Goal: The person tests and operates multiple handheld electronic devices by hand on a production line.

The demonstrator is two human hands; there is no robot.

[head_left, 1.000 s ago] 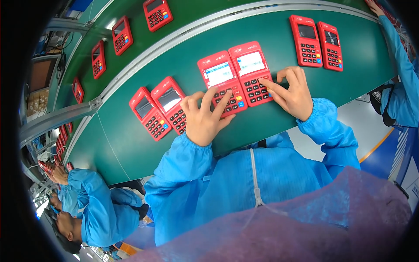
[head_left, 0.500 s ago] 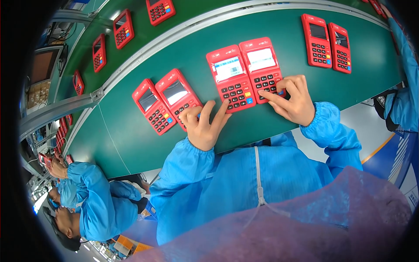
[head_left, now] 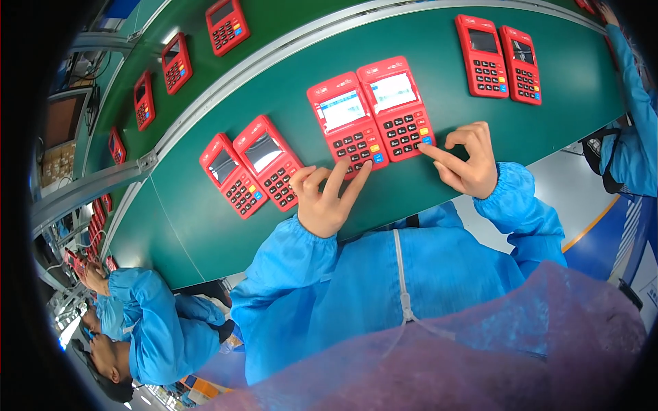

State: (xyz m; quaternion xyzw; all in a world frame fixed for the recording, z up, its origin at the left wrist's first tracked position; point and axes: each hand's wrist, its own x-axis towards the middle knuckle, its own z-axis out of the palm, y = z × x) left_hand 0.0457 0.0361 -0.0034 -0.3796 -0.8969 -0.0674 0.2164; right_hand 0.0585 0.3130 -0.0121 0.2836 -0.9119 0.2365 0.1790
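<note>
Two red card payment terminals lie side by side in front of me, screens lit. My left hand [head_left: 329, 198] is at the lower keys of the left lit terminal [head_left: 348, 127], fingers spread and nothing held. At the bottom right keys of the right lit terminal [head_left: 396, 106] is the index fingertip of my right hand [head_left: 467, 161]; its other fingers are bent and hold nothing. Beside my left hand rest two more red terminals, a nearer one [head_left: 264, 163] and a farther-left one [head_left: 233, 176], with dark or reflecting screens.
Another pair of red terminals [head_left: 482, 56] lies at the far right of the green table [head_left: 425, 188]. Beyond a metal rail [head_left: 226, 89], several terminals stand on a darker green belt [head_left: 188, 17]. A co-worker in blue [head_left: 161, 329] handles a red device at the left.
My right index finger has moved down the keypad to its lower right. My left fingers have shifted right over the lower keys. The whole view has turned slightly.
</note>
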